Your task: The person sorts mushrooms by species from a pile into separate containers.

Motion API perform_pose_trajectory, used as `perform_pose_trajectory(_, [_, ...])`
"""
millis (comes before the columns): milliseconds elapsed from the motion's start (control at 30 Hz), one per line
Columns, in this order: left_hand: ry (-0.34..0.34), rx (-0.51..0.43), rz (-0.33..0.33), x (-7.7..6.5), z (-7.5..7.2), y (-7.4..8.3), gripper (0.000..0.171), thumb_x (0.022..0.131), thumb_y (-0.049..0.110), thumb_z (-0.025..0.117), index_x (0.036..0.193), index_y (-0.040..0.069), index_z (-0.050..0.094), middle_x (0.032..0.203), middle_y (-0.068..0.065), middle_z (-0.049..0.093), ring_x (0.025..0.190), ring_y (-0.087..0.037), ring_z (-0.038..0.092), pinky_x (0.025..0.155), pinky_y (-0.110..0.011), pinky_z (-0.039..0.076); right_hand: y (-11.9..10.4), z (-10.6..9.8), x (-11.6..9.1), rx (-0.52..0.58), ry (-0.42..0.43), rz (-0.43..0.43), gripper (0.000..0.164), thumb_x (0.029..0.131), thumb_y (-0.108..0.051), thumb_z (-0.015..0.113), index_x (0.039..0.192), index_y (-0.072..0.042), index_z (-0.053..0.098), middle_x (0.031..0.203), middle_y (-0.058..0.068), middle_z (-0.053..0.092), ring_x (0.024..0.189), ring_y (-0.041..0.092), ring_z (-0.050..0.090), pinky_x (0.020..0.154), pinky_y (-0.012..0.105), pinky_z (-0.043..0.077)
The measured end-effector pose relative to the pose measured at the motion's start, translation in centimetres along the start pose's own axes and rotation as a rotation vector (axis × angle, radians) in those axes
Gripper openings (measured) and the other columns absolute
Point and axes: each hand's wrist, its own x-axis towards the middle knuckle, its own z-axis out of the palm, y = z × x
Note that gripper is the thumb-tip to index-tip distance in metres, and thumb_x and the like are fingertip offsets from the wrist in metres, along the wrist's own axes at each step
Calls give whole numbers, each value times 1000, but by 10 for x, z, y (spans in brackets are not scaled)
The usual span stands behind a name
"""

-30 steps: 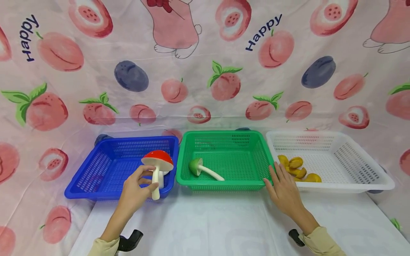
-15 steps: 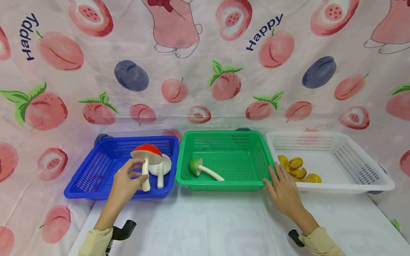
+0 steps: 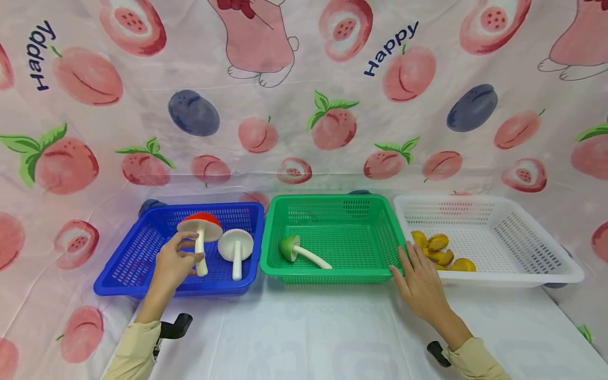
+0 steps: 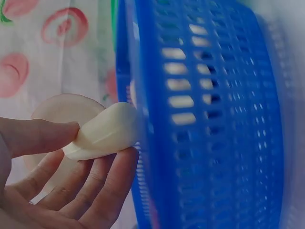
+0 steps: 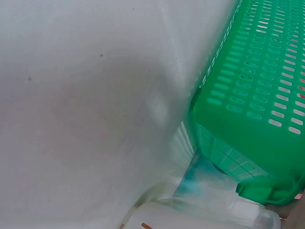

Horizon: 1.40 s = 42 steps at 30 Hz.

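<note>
My left hand (image 3: 173, 264) pinches the pale stem of a red-capped toy mushroom (image 3: 203, 228) between thumb and fingers, above the blue basket (image 3: 106, 282). In the left wrist view the stem (image 4: 107, 131) lies between thumb and fingertips, close to the basket's wall (image 4: 214, 133). A white toy mushroom (image 3: 236, 245) lies in the same basket, to the right of the held one. My right hand (image 3: 424, 290) rests with straight fingers where the rims of the green basket (image 3: 332, 272) and white basket (image 3: 518, 277) meet. The right wrist view barely shows that hand.
Inside the green basket lies a green-capped toy mushroom (image 3: 291, 247). Several yellow-brown pieces (image 3: 438, 242) sit at the left of the white basket. The baskets stand in a row on a white-covered table (image 3: 323, 332), before a fruit-printed cloth (image 3: 294, 105).
My left hand has carried the red-capped mushroom leftward and a little upward over the blue basket, uncovering the white mushroom. My right hand has stayed in place.
</note>
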Motion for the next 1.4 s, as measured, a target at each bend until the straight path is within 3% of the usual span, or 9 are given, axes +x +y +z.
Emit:
perform_pose_trajectory(200, [8, 31, -12, 9, -1, -11, 47, 84, -1, 64, 129, 1, 48, 121, -28, 55, 98, -39, 61, 55, -35, 59, 0, -1, 0, -2, 1, 2, 56, 99, -31, 48, 138, 9, 42, 146, 28, 31, 138, 41, 21, 100, 64, 30])
perform_pose_trajectory(433, [-1, 81, -26, 20, 0, -25, 47, 82, -3, 63, 127, -2, 49, 117, -30, 55, 81, -30, 67, 54, -37, 58, 1, -1, -2, 0, 2, 5, 56, 99, -31, 48, 138, 9, 41, 146, 28, 31, 138, 42, 22, 100, 64, 30])
perform_pose_trajectory(700, [-62, 209, -20, 24, -5, -40, 47, 83, -3, 63, 126, -7, 46, 115, -37, 51, 79, -42, 63, 52, -37, 58, 0, 0, -2, 5, 1, -2, 56, 99, -31, 48, 138, 9, 41, 147, 28, 30, 139, 41, 21, 102, 63, 28])
perform_pose_trajectory(967, [-148, 357, -15, 28, -6, -51, 43, 80, -4, 64, 118, -9, 48, 103, -34, 58, 79, -38, 60, 53, -35, 55, 0, 2, -1, -1, -7, -4, 56, 99, -31, 46, 138, 9, 41, 147, 28, 30, 138, 42, 21, 103, 63, 28])
perform_pose_trajectory(1133, [-208, 441, -27, 32, -8, -52, 42, 79, 1, 64, 117, -9, 51, 96, -30, 62, 83, -40, 60, 62, -44, 52, -1, 3, 0, 1, -12, -3, 56, 100, -31, 46, 138, 9, 41, 147, 28, 30, 138, 42, 21, 103, 63, 28])
perform_pose_trajectory(1300, [-209, 524, -45, 32, -9, -47, 44, 82, 8, 62, 122, -4, 50, 108, -31, 58, 95, -48, 54, 71, -59, 45, -2, 0, 2, 7, -43, 6, 56, 100, -31, 45, 139, 9, 40, 147, 29, 29, 137, 44, 21, 103, 64, 27])
perform_pose_trajectory(1400, [-194, 561, -22, 29, -6, -41, 44, 83, 11, 61, 123, -2, 50, 111, -32, 55, 97, -49, 53, 72, -62, 44, -3, -5, 4, 25, -79, 22, 56, 100, -31, 45, 139, 10, 39, 147, 30, 28, 137, 46, 21, 103, 65, 27])
